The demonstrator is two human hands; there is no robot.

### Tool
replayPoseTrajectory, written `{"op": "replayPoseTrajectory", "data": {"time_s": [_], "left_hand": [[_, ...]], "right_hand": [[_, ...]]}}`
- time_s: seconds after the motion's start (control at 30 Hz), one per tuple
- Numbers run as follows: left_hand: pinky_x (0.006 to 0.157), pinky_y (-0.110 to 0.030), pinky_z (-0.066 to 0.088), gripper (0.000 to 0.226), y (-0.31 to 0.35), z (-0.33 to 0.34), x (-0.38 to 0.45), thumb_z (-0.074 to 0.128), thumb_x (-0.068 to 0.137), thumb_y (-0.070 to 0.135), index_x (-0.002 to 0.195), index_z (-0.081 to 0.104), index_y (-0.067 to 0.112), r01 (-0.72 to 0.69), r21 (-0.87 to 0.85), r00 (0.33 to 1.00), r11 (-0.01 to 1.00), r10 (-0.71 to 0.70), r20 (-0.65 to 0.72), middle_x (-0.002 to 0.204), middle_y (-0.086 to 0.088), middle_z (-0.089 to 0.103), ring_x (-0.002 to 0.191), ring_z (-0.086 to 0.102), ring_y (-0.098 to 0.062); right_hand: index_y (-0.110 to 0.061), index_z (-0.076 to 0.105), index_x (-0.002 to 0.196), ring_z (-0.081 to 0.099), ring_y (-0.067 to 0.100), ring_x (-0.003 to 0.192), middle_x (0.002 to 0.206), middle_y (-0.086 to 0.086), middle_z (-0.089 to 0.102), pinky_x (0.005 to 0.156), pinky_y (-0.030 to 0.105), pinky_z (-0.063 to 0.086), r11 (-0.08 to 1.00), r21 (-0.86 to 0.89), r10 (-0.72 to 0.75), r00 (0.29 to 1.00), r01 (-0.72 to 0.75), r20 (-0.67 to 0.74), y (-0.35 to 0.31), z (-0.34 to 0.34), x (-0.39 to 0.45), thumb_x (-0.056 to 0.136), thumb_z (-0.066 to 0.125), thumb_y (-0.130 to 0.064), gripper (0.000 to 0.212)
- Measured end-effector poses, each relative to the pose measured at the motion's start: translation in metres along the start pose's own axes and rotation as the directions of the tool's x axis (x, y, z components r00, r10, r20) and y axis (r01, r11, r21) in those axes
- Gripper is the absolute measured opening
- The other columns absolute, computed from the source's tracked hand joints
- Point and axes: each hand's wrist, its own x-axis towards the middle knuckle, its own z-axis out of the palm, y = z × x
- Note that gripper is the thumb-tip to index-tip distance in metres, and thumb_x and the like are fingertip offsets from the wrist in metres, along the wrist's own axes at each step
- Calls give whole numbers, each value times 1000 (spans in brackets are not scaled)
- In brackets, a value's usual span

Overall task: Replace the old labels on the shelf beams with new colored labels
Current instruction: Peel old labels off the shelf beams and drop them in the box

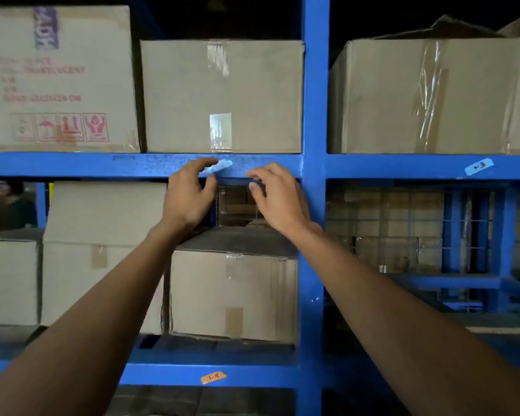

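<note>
In the middle of the frame, the left hand (189, 195) pinches a pale blue label (218, 168) on the blue beam (72, 164) (peeling, I think). The right hand (278, 196) waits beside it, fingers loose, holding nothing. Next: pull gently.

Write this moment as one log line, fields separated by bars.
left hand: pinching light blue label on shelf beam | right hand: open, near beam, holding nothing | orange label: on lower beam

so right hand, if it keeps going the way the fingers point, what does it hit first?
Probably the blue metal shelf beam: the right hand has its fingertips at the beam's lower edge, just right of the pale blue label. Contact is unclear.
</note>
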Motion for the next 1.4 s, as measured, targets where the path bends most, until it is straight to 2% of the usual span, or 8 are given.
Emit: {"op": "replayPoseTrajectory", "data": {"time_s": [0.13, 0.27, 0.43, 0.57, 0.8, 1.03, 1.2, 1.4], "left_hand": [[107, -36, 40, 39, -31, -2, 23, 54, 96, 12, 135, 60, 14, -36, 46, 998, 998, 34, 44, 136, -9, 63, 124, 58, -30], [120, -43, 29, 48, -65, 7, 44, 54, 95, 10, 143, 53, 11, -150, 113, 987, 982, 142, 74, 153, -11, 48, 142, 43, -30], [125, -44, 10, 54, -100, 28, 42, 42, 102, 25, 155, 35, 16, -305, 329, 950, 894, 309, 42, 165, -9, 27, 153, 21, -30], [125, -43, 7, 55, -116, 39, 45, 29, 104, 32, 158, 27, 20, -339, 424, 931, 840, 363, 25, 167, -6, 21, 155, 17, -26], [126, -44, 9, 55, -120, 46, 44, 28, 104, 32, 158, 25, 20, -335, 476, 922, 813, 387, -11, 167, -7, 20, 155, 16, -25], [126, -46, 8, 55, -113, 45, 41, 27, 103, 31, 158, 25, 20, -295, 465, 941, 835, 339, -12, 167, -6, 19, 155, 14, -25], [126, -47, 6, 56, -108, 46, 39, 27, 103, 30, 158, 23, 21, -265, 453, 953, 851, 303, -12, 168, -5, 17, 156, 12, -25], [126, -45, 3, 57, -107, 42, 39, 24, 103, 32, 159, 20, 23, -263, 447, 959, 855, 283, 24, 169, -3, 14, 156, 9, -24]], "right_hand": [[-20, 61, 129, 50, 21, 120, 125, 0, 57, 101, 35, 42, 995, -97, -23, 1000, 21, -16, -6, 34, 24, 95, 55, -22, 34], [-20, 54, 136, 47, 21, 123, 133, -2, 52, 100, 37, 40, 975, -217, -60, 994, 38, -93, -5, 62, 44, 94, 56, -22, 43], [-17, 63, 126, 52, 22, 115, 124, 0, 60, 91, 38, 44, 957, -282, -141, 956, 65, -258, 1, 86, 52, 93, 59, -19, 34], [-13, 68, 121, 56, 25, 112, 121, 3, 66, 92, 38, 48, 962, -251, -198, 912, 109, -360, 11, 98, 50, 92, 63, -16, 29], [-9, 72, 112, 56, 24, 112, 118, 5, 67, 98, 33, 47, 982, -137, -177, 874, 128, -453, 16, 109, 50, 93, 62, -15, 22], [-10, 71, 109, 56, 23, 111, 117, 6, 63, 94, 34, 48, 992, -73, -123, 891, 101, -438, 10, 107, 48, 93, 61, -14, 19], [-6, 69, 116, 56, 24, 114, 127, 9, 58, 92, 38, 52, 997, -26, -76, 908, 71, -412, 7, 105, 44, 94, 61, -14, 25], [-7, 70, 107, 55, 24, 115, 125, 10, 58, 92, 39, 52, 999, 0, -47, 906, 52, -421, 6, 109, 44, 93, 61, -12, 18]]}}
